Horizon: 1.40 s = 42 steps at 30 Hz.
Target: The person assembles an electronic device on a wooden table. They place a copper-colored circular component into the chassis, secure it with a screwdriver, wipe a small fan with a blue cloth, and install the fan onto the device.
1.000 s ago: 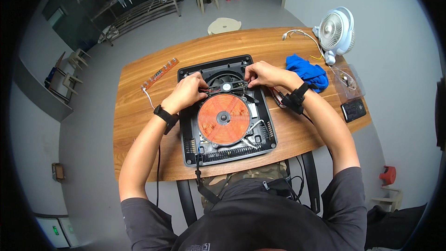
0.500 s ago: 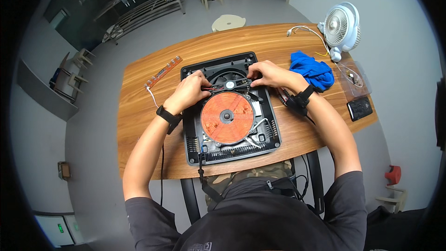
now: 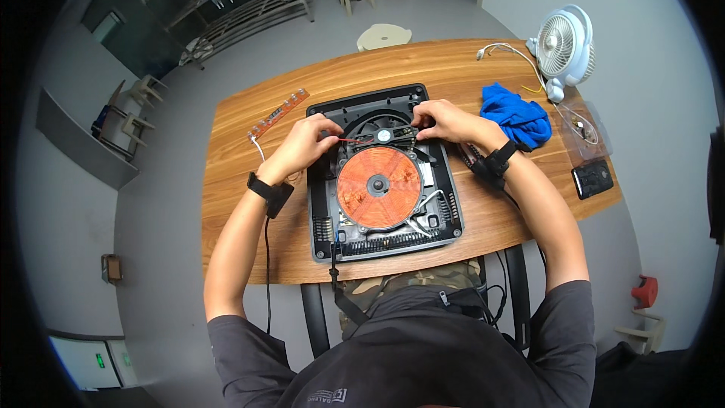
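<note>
Copper coil (image 3: 377, 187) sits exposed in an opened cooker base (image 3: 383, 174) on the tabletop (image 3: 234, 174). Left hand (image 3: 306, 145) pinches a red wire (image 3: 349, 140); right hand (image 3: 440, 120) grips the black fan (image 3: 385, 135).

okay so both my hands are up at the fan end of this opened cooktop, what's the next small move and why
Probably ease the thin red wire clear of the black fan before anything else. Your left hand pinches at that wire's end, your right hand rests on the fan's far edge, and the wire runs taut between them across the fan, just above the copper coil. Whether the fan is loose cannot be told.
</note>
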{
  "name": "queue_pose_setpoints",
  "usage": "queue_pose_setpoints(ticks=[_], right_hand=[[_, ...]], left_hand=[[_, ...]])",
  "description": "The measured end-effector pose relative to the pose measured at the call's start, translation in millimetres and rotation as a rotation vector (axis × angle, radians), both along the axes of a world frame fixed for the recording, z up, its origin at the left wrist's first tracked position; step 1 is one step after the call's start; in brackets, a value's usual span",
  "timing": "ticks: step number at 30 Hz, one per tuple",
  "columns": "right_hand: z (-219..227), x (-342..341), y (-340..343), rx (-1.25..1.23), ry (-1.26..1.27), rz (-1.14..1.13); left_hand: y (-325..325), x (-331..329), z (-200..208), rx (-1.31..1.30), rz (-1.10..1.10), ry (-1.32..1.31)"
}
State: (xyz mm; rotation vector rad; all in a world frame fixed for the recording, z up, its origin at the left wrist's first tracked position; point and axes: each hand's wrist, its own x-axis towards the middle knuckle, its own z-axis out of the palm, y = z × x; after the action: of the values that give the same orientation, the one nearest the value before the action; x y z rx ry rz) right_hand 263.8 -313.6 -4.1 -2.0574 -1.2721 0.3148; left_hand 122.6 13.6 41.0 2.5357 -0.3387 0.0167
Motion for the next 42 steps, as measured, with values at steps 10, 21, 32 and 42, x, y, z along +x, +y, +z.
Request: queue_pose_setpoints(ticks=[10,21,32,42], right_hand=[[2,-1,0,-0.028,0.011,-0.006],[4,-3,0,-0.024,0.022,-0.017],[1,-2,-1,0.006,0.008,-0.011],[-1,-1,-3,-0.01,-0.011,-0.01]], left_hand=[[13,-14,-8,0.153,0.037,-0.012],[14,-15,-18,0.308,-0.082,-0.08],[4,-44,-14,0.221,0.045,0.011],[-7,-69,5,0.31,0.115,-0.022]])
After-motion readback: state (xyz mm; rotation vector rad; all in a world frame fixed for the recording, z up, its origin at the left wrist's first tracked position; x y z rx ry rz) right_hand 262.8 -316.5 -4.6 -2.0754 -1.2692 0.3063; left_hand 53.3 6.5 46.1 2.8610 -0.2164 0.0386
